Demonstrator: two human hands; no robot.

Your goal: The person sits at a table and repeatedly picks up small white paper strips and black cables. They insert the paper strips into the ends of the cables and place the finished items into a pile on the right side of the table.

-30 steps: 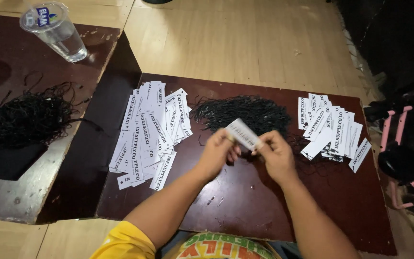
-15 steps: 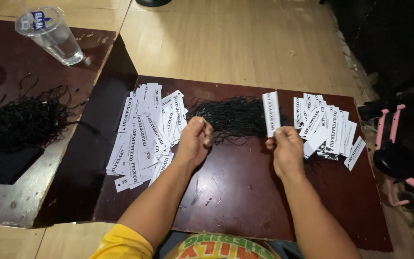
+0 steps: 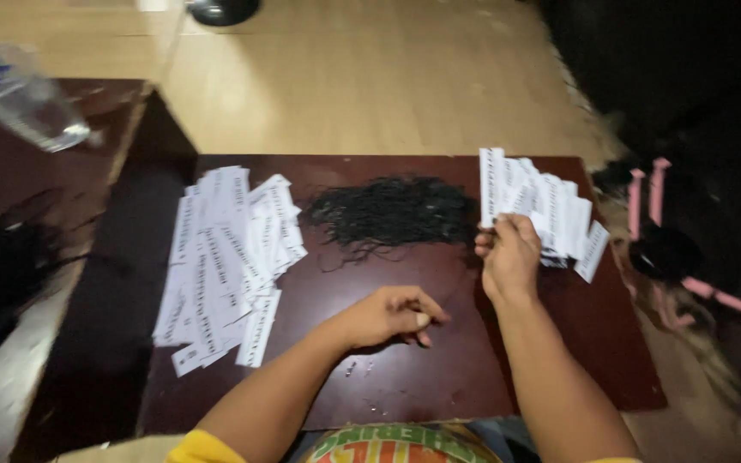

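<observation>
Resting near the front edge of the dark brown board (image 3: 559, 360), the left hand (image 3: 392, 315) lies knuckles up, fingers curled loosely inward, touching the board surface. Whether anything sits inside the curl cannot be told. Both hands are apart from each other.

Right hand (image 3: 510, 257), farther back and toward the right edge, is raised with thumb and fingers pinched on the lower end of a white paper tag (image 3: 490, 187). The tag stands upright, long side vertical, dark print running along it; it overlaps the near-left side of the right tag pile (image 3: 559, 210).

That pile is a fanned heap of similar white tags at the back right corner, one strip hanging toward the right edge.

At mid-board, toward the back edge, lies a tangle of black string loops (image 3: 388, 213), between the two piles, loose ends trailing forward.

Left tag pile (image 3: 225, 257) is spread along the left edge, overlapping, reaching from back to near front.

Beyond the left edge, on a separate surface, stands a clear plastic cup (image 3: 23, 103), blurred.
</observation>
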